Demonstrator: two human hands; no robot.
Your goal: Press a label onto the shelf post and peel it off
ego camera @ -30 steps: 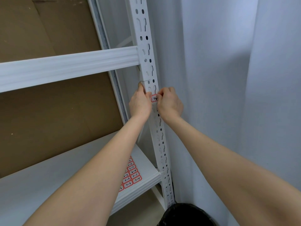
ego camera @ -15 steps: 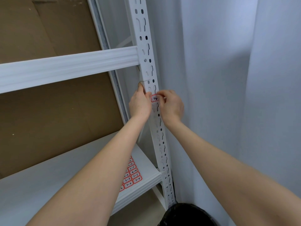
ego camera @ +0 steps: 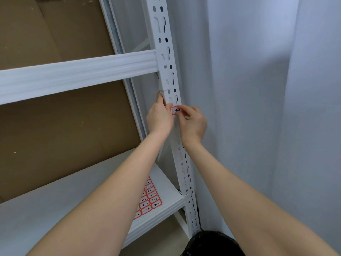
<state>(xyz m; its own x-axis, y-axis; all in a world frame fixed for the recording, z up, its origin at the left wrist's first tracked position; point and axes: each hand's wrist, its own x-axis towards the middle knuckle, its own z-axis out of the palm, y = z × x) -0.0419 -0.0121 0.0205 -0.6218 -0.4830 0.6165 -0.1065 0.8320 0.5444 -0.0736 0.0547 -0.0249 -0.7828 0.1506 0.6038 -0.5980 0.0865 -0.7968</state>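
Now the right hand [ego camera: 192, 124] is sitting a little lower and further right on the post [ego camera: 167, 58] than a second ago, its fingers curling in more tightly over the edge of the sticker [ego camera: 175, 110], while the left hand [ego camera: 160, 119] is staying where it was.

Going from left to right: brown cardboard [ego camera: 55, 126] is standing behind the white shelf unit, an upper rail [ego camera: 77, 74] is running across to the post, and a lower shelf [ego camera: 46, 209] is carrying a sheet of red-bordered labels [ego camera: 149, 198] with handwritten numbers. The post, full of slots and holes, is rising just beside a pale curtain [ego camera: 258, 108] that is filling the right side. A dark rounded thing [ego camera: 212, 244] is showing at the bottom edge; what it is cannot be told.

Both bare forearms are reaching up and forward. The left hand is gripping the left edge of the post, thumb pointing up. The right hand is pinching the red-bordered sticker against the front of the post, just right of the left hand.
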